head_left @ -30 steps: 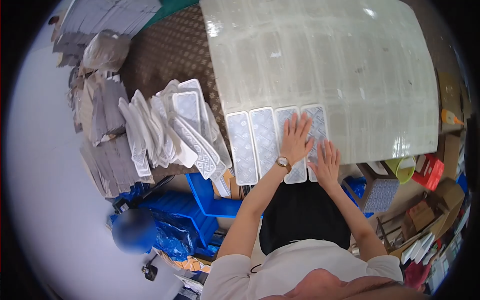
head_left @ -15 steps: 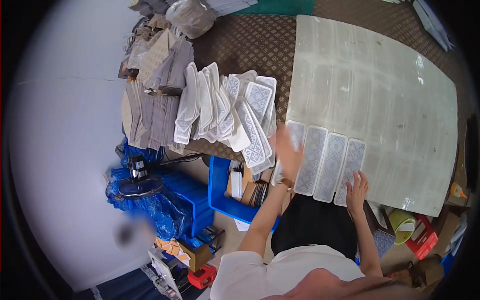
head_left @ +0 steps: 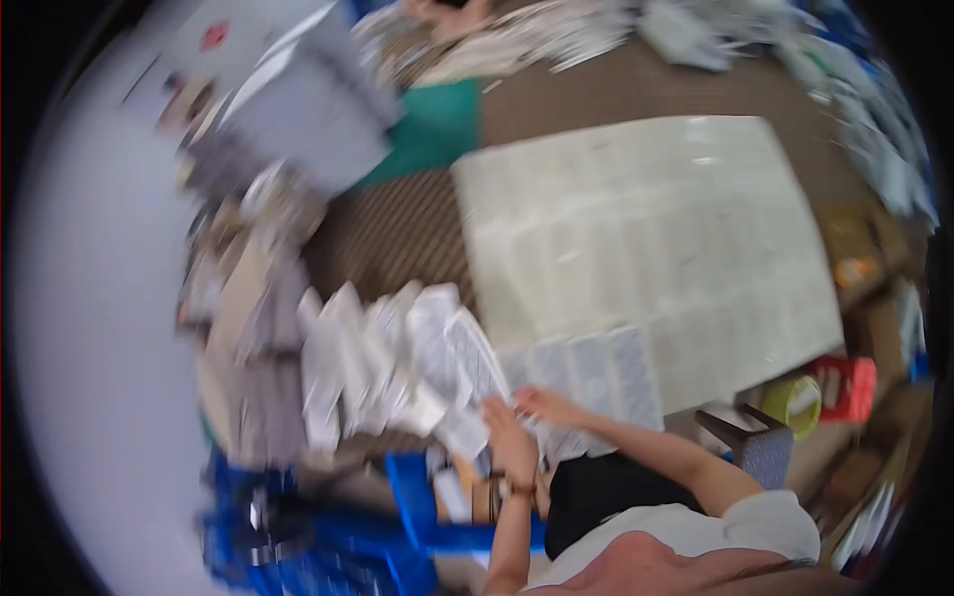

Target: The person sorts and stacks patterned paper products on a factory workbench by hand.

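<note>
A row of white-bordered strips [head_left: 628,372] with rounded corners and a grey-blue pattern lies along the near edge of a large pale sheet [head_left: 646,219]. At the row's left end, my left hand [head_left: 512,445] reaches forward beside a heap of loose, similar strips [head_left: 437,348]. My right hand [head_left: 552,408] crosses over the lower part of the row, its fingertips close to the left hand's fingers. Motion blur smears the fingers of both hands, and I cannot tell whether a strip is between them.
Left of the heap stand grey stacks [head_left: 268,407]. A blue crate [head_left: 412,502] with cardboard pieces sits below the table edge. On the right are a brown stool [head_left: 760,447], a yellow-green bin [head_left: 793,405] and a red basket [head_left: 845,387]. Another person's hands [head_left: 452,15] show at the far side.
The view has swung, showing more of the table's far side. My right hand has left the row's right end and come across to the left hand, which is by the heap's edge.
</note>
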### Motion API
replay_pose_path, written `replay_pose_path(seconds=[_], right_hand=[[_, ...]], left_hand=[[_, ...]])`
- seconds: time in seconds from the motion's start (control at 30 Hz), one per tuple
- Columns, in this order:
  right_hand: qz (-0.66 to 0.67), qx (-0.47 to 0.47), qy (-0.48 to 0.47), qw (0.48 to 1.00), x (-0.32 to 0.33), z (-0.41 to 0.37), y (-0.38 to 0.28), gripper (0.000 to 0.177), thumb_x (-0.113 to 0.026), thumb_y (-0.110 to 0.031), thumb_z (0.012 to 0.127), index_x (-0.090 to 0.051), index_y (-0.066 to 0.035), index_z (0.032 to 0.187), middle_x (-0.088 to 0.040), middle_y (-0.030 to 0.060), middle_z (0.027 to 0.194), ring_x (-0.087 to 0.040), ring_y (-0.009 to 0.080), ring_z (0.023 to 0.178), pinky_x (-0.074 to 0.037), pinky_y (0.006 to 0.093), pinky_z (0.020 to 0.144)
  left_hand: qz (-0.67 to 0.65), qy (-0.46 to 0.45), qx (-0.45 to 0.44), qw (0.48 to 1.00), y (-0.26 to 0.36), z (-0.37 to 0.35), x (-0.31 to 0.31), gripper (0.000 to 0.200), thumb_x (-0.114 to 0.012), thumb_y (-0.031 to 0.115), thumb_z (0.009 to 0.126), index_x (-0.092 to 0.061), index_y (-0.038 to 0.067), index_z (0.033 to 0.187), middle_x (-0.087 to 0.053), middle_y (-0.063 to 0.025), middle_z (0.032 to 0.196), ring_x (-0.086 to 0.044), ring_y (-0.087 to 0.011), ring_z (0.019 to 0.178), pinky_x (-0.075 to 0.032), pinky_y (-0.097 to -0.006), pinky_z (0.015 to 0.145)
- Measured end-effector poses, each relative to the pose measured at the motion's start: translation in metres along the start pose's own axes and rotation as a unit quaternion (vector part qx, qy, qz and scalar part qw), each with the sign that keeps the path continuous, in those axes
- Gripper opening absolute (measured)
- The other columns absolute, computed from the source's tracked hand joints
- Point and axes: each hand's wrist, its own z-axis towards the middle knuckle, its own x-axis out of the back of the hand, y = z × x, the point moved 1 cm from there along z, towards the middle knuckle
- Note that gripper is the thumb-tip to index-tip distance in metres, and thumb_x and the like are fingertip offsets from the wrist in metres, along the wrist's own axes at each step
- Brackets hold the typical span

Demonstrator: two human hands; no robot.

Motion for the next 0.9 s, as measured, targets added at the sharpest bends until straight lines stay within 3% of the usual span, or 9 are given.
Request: replay_pose_path(seconds=[0.13, 0.2, 0.3, 0.47, 0.53, 0.6, 0.67, 0.73, 0.9], right_hand=[[-0.066, 0.100, 0.188, 0.975, 0.037, -0.011, -0.008, 0.045, -0.058, -0.043, 0.094, -0.062, -0.001, 0.110, -0.065, 0.0063, 0.097, -0.059, 0.0145, 0.093, -0.050, 0.0318, 0.077], [-0.072, 0.018, 0.204, 0.976, 0.063, -0.042, -0.020, 0.046, -0.064, -0.046, 0.089, -0.064, -0.002, 0.103, -0.063, 0.0037, 0.091, -0.058, 0.0121, 0.085, -0.048, 0.0299, 0.068], [-0.036, -0.019, 0.257, 0.965, 0.109, -0.100, -0.031, 0.052, -0.069, -0.052, 0.083, -0.068, -0.002, 0.099, -0.062, 0.0031, 0.077, -0.054, 0.0124, 0.069, -0.044, 0.0315, 0.059], [-0.165, -0.027, 0.375, 0.912, 0.176, -0.181, -0.017, 0.050, -0.078, -0.048, 0.075, -0.070, -0.002, 0.093, -0.066, 0.0035, 0.077, -0.058, 0.0124, 0.071, -0.047, 0.0327, 0.062], [-0.177, -0.013, 0.412, 0.894, 0.191, -0.205, -0.004, 0.049, -0.081, -0.046, 0.072, -0.071, -0.002, 0.091, -0.068, 0.0041, 0.079, -0.060, 0.0121, 0.073, -0.049, 0.0324, 0.064], [-0.075, 0.070, 0.458, 0.883, 0.194, -0.223, 0.009, 0.045, -0.082, -0.039, 0.072, -0.071, 0.000, 0.092, -0.071, 0.0068, 0.082, -0.064, 0.0113, 0.077, -0.052, 0.0320, 0.070], [-0.065, 0.057, 0.441, 0.893, 0.188, -0.243, 0.001, 0.043, -0.082, -0.035, 0.073, -0.071, 0.001, 0.094, -0.071, 0.0075, 0.084, -0.065, 0.0118, 0.078, -0.052, 0.0315, 0.071], [-0.030, 0.029, 0.439, 0.898, 0.188, -0.251, 0.002, 0.039, -0.081, -0.028, 0.073, -0.070, 0.002, 0.096, -0.072, 0.0080, 0.086, -0.066, 0.0125, 0.079, -0.052, 0.0310, 0.072], [-0.038, -0.022, 0.467, 0.883, 0.207, -0.266, 0.013, 0.035, -0.079, -0.020, 0.074, -0.070, 0.003, 0.098, -0.073, 0.0083, 0.088, -0.067, 0.0136, 0.079, -0.052, 0.0308, 0.072]], left_hand=[[-0.005, -0.024, -0.129, 0.991, 0.065, -0.007, 0.003, 0.079, -0.059, 0.002, 0.075, -0.024, -0.007, 0.146, -0.031, -0.0326, 0.145, -0.034, -0.0475, 0.132, -0.032, -0.0443, 0.109], [-0.041, -0.037, -0.165, 0.985, 0.079, 0.007, 0.002, 0.077, -0.062, 0.005, 0.079, -0.026, -0.006, 0.146, -0.035, -0.0313, 0.144, -0.037, -0.0450, 0.131, -0.033, -0.0431, 0.108], [-0.320, -0.175, -0.190, 0.912, 0.092, 0.019, -0.001, 0.076, -0.066, 0.018, 0.085, -0.026, -0.006, 0.145, -0.030, -0.0324, 0.146, -0.034, -0.0432, 0.135, -0.035, -0.0426, 0.108], [-0.303, -0.213, -0.250, 0.895, 0.127, 0.019, -0.018, 0.076, -0.067, 0.024, 0.087, -0.028, -0.007, 0.144, -0.035, -0.0304, 0.144, -0.038, -0.0430, 0.133, -0.035, -0.0414, 0.108], [-0.346, -0.263, -0.209, 0.876, 0.131, 0.017, -0.046, 0.075, -0.067, 0.025, 0.087, -0.030, -0.007, 0.144, -0.040, -0.0288, 0.141, -0.041, -0.0415, 0.130, -0.035, -0.0411, 0.108], [-0.359, -0.284, -0.177, 0.871, 0.139, 0.015, -0.071, 0.074, -0.068, 0.025, 0.088, -0.031, -0.007, 0.143, -0.042, -0.0280, 0.139, -0.043, -0.0407, 0.129, -0.036, -0.0409, 0.108], [-0.456, -0.331, -0.063, 0.824, 0.148, 0.011, -0.100, 0.072, -0.067, 0.026, 0.088, -0.033, -0.007, 0.142, -0.047, -0.0275, 0.136, -0.046, -0.0380, 0.128, -0.037, -0.0401, 0.107], [-0.334, -0.219, -0.247, 0.883, 0.139, 0.012, -0.153, 0.070, -0.066, 0.028, 0.089, -0.033, -0.005, 0.142, -0.048, -0.0272, 0.136, -0.046, -0.0381, 0.128, -0.041, -0.0396, 0.104], [-0.262, -0.270, -0.250, 0.892, 0.172, -0.002, -0.120, 0.065, -0.059, 0.026, 0.092, -0.031, -0.002, 0.144, -0.043, -0.0275, 0.138, -0.042, -0.0440, 0.128, -0.042, -0.0411, 0.101]])
